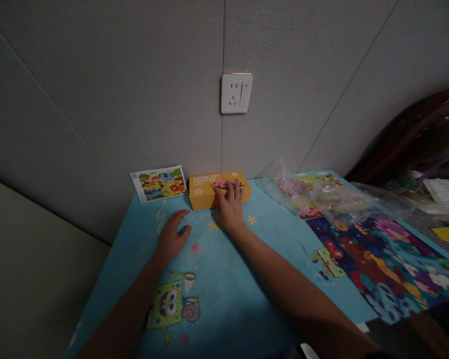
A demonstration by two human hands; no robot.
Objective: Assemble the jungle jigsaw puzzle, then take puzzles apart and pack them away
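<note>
An orange puzzle box (204, 197) lies against the wall at the back of the blue cartoon-print table (224, 289). On its top rests my right hand (230, 207), fingers spread over the printed picture. My left hand (173, 237) hovers or lies just in front of the box's left end, its thumb and fingers apart and nothing between them. To the left of the box, a colourful animal picture card (160, 183) leans at the table's back edge.
Clear plastic bags (295, 192) lie at the back right, partly over another picture sheet. A dark, colourful puzzle picture (389, 264) covers the table's right side. A white socket plate (237, 93) is on the grey wall (153, 89). Cluttered items stand at the far right.
</note>
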